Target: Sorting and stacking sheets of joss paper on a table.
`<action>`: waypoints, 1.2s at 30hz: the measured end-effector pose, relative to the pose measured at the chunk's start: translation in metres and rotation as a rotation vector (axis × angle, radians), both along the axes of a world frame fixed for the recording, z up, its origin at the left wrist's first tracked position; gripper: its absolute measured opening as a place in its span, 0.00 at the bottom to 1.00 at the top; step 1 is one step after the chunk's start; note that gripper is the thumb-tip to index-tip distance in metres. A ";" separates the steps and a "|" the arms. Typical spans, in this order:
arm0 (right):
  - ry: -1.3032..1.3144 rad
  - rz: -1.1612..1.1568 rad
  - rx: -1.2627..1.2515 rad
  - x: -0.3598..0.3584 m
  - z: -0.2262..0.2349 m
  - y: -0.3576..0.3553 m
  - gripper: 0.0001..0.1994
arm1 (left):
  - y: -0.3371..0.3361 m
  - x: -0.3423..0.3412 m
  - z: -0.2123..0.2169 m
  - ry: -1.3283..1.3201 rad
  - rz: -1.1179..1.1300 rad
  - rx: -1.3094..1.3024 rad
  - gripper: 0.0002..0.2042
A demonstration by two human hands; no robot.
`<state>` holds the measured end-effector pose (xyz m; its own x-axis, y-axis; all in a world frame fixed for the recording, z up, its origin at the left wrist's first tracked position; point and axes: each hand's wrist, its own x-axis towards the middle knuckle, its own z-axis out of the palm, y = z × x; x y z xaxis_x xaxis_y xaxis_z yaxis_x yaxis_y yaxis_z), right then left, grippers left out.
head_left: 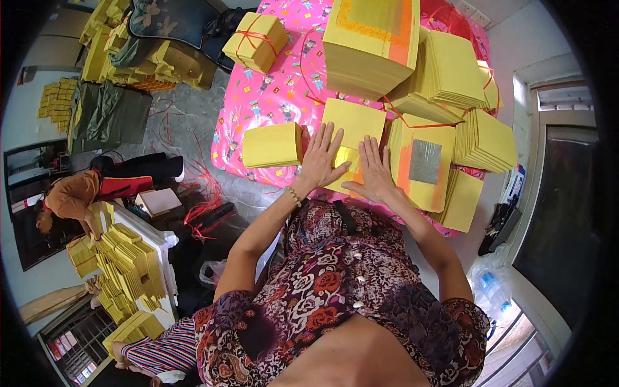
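Flat on a sheet of yellow paper (358, 121) at the table's near edge rest both my hands. My left hand (316, 161) has its fingers stretched out along the sheet's left side. Opposite it, my right hand (375, 173) lies on the right part with fingers spread. A shiny gold foil patch (348, 158) shows between them, partly covered. Left of my left hand sits a short stack of yellow paper (271, 146). Just right of my right hand, a stack with orange edging bears a silver foil square (425, 161) on top.
A pink patterned cover (258, 109) lies over the table. Behind my hands rises a tall yellow paper block (367, 64); a bundle tied with red string (256, 42) sits far left. More stacks (487, 138) crowd the right. Two people work at lower left beside another paper-laden table.
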<state>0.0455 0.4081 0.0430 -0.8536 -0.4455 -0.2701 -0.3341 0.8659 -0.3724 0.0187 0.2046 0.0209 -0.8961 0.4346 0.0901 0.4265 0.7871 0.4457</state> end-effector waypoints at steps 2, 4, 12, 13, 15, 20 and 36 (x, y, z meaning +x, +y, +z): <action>0.036 -0.026 -0.011 0.001 0.000 -0.003 0.60 | 0.001 0.001 0.000 -0.011 0.004 -0.010 0.42; 0.093 0.001 0.028 0.001 0.004 -0.005 0.58 | 0.002 0.001 -0.001 -0.025 0.008 -0.018 0.42; 0.051 -0.012 0.011 0.000 -0.011 -0.004 0.57 | -0.005 -0.003 -0.009 -0.066 -0.030 0.083 0.40; 0.043 -0.011 0.001 -0.001 -0.012 -0.003 0.57 | -0.006 -0.003 -0.009 -0.064 -0.031 0.084 0.40; 0.038 -0.019 -0.034 -0.001 -0.012 -0.003 0.57 | -0.008 -0.001 -0.007 -0.068 -0.026 0.014 0.40; 0.027 -0.026 -0.027 -0.003 -0.011 -0.004 0.53 | -0.005 -0.003 -0.006 -0.065 -0.016 -0.043 0.40; 0.352 -0.039 -0.153 -0.044 0.003 0.018 0.29 | 0.050 0.021 -0.012 -0.269 0.589 0.903 0.22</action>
